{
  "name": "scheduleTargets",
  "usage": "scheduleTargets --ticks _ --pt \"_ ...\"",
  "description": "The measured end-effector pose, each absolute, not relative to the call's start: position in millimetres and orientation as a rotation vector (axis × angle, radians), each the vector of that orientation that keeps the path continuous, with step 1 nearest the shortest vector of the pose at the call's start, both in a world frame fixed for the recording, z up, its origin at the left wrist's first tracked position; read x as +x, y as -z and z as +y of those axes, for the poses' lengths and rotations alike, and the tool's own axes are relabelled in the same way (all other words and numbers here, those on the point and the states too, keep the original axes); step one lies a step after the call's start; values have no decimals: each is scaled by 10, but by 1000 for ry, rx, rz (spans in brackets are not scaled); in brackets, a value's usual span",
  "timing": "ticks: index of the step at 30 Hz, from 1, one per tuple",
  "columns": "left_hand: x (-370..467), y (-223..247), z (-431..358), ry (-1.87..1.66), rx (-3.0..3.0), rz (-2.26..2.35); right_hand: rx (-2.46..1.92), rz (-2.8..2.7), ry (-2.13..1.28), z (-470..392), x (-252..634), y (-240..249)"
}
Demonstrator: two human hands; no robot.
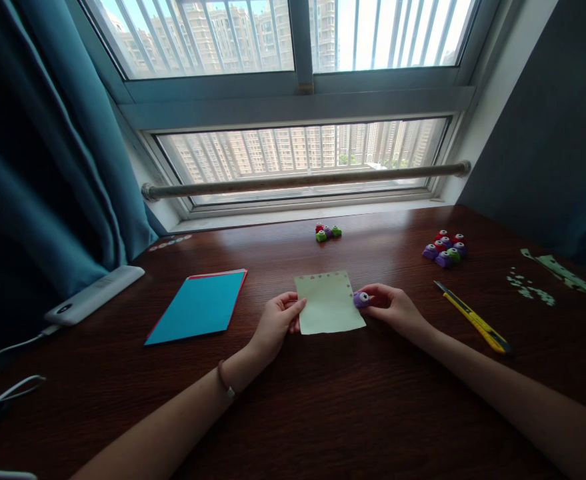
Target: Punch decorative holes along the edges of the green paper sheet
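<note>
A pale green sheet of paper (329, 307) lies in front of me, with a row of small punched holes along its top edge and a few down the right side. My left hand (275, 323) pinches its left edge between thumb and fingers. At the right edge of the sheet sits a small purple craft punch (361, 299) with a white and black eye-like top. My right hand (393, 308) is closed around that punch from the right. Whether the paper is inside its slot is too small to tell.
Several coloured punches (444, 250) cluster at the back right, others (328, 233) at the back middle. A yellow utility knife (475, 320), paper bits (530, 288) and a cut green strip (567, 275) lie right. Left are blue paper (200, 305) and a white power strip (95, 295).
</note>
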State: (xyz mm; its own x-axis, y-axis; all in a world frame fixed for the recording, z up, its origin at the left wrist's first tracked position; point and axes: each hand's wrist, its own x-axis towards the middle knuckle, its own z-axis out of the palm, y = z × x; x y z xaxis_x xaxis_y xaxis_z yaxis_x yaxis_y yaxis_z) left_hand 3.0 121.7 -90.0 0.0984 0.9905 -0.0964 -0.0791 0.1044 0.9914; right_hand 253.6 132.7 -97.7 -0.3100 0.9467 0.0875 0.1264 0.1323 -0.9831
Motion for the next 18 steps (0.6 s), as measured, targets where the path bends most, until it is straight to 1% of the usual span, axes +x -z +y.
scheduleTargets --ticks 9,18 --pt "25 924 1216 -1114 1131 1121 -1010 -1632 -1391 1330 2532 946" --pt "9 948 1211 -1143 1189 1120 -1011 -1689 -1386 1381 2570 983"
